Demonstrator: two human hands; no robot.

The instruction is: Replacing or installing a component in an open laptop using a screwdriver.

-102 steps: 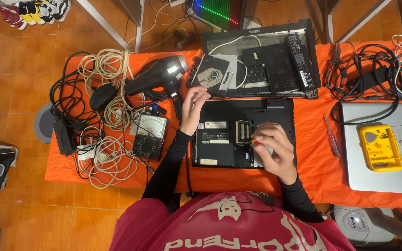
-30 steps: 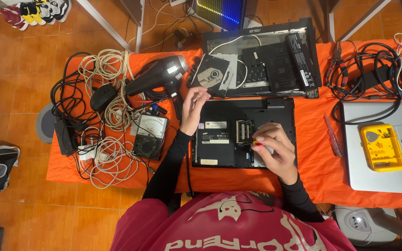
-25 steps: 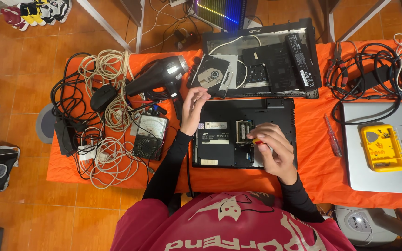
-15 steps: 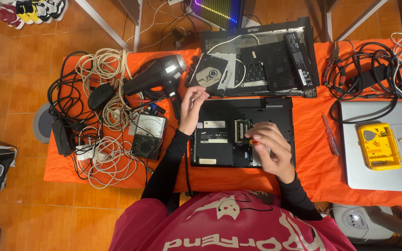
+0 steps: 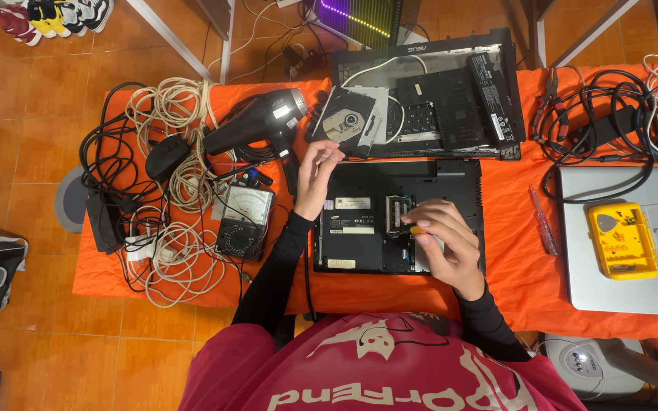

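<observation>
- Black laptop [image 5: 359, 236], underside up, lies on the orange cloth [image 5: 519, 266] just in front of me; its memory bay is uncovered.
- Right hand [image 5: 451, 247]: fingers curled tight round a yellow-handled screwdriver [image 5: 418, 229], tip over the uncovered bay.
- Left hand [image 5: 315, 176]: fingers loosely bent, holding nothing; resting at the laptop's far left corner, near the black hair dryer [image 5: 257, 122].

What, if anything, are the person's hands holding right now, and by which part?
The right hand grips a small screwdriver by its yellow handle, over the black laptop. The left hand holds nothing and rests on the laptop's edge.
</observation>
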